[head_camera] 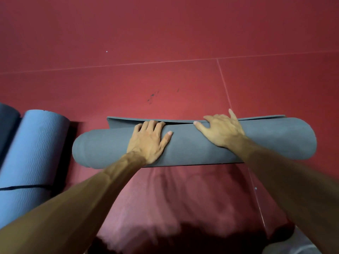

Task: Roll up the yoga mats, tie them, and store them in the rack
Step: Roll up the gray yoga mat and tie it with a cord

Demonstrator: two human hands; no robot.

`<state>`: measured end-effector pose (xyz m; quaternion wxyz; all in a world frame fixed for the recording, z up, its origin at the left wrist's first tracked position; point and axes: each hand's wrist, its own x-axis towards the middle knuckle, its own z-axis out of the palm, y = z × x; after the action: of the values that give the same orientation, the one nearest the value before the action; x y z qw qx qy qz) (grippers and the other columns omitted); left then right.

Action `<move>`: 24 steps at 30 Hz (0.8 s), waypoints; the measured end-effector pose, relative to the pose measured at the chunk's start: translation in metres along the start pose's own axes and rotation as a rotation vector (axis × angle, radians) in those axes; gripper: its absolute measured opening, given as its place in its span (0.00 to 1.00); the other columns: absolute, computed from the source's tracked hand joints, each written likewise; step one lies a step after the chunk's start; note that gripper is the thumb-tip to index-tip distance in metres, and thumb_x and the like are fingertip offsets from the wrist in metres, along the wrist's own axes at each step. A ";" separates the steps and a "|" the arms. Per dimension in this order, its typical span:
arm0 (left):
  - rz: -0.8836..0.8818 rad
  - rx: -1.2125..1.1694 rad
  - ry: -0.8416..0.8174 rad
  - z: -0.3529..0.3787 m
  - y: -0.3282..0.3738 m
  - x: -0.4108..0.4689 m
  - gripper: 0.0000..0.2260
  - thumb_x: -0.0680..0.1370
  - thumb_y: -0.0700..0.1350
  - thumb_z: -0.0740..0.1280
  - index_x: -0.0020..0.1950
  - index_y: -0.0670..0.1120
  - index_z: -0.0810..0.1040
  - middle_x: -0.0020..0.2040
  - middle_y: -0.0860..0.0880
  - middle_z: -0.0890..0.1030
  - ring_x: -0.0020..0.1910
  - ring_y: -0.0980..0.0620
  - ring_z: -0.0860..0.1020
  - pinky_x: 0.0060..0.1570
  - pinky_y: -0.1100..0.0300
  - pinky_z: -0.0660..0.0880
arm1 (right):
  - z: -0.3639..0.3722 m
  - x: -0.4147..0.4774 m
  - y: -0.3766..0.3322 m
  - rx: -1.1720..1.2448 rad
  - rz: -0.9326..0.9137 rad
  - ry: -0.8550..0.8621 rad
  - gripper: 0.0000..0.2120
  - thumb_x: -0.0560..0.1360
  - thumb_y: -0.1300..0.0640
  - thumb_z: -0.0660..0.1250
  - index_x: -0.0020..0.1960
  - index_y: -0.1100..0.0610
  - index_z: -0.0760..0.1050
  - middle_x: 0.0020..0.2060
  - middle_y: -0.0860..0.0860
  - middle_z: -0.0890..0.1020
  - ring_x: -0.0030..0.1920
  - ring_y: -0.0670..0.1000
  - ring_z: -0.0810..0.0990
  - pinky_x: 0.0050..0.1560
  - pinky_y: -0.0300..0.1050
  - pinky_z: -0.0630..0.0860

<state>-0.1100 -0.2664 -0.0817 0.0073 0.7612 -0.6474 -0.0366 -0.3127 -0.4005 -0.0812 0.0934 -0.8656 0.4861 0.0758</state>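
A grey yoga mat lies across the red floor, rolled into a thick tube with only a short flat strip of it left beyond the roll. My left hand presses palm-down on top of the roll, its fingers curling over the far side. To its right, my right hand lies on the roll with fingers spread, the fingertips at the seam where the roll meets the flat strip.
A rolled blue mat with a black strap around it lies at the left, another blue roll beside it at the frame's edge. The red floor stretches away ahead. A grey object shows at the bottom right.
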 end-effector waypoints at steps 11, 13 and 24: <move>0.344 0.184 0.029 -0.029 -0.009 0.021 0.57 0.60 0.80 0.53 0.75 0.39 0.57 0.71 0.37 0.66 0.70 0.34 0.65 0.71 0.42 0.55 | 0.023 -0.040 -0.006 -0.027 0.000 0.401 0.30 0.73 0.33 0.53 0.53 0.55 0.81 0.45 0.52 0.81 0.48 0.55 0.77 0.56 0.53 0.67; 0.244 0.173 -0.263 -0.041 -0.002 0.032 0.66 0.53 0.81 0.60 0.78 0.44 0.40 0.78 0.42 0.48 0.77 0.39 0.45 0.74 0.42 0.40 | 0.026 -0.048 -0.007 0.003 -0.005 0.454 0.28 0.72 0.34 0.56 0.53 0.55 0.80 0.45 0.52 0.80 0.48 0.55 0.77 0.56 0.53 0.67; 0.100 -0.011 -0.556 -0.036 0.008 -0.004 0.53 0.61 0.76 0.65 0.77 0.58 0.43 0.69 0.47 0.66 0.66 0.43 0.66 0.65 0.40 0.63 | 0.035 -0.077 -0.009 0.064 -0.029 0.577 0.27 0.71 0.35 0.60 0.58 0.56 0.77 0.50 0.51 0.79 0.52 0.54 0.77 0.61 0.53 0.65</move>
<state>-0.1159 -0.2655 -0.0454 -0.1649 0.6890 -0.6611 -0.2471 -0.3464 -0.3239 -0.0971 -0.0204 -0.8548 0.4824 -0.1901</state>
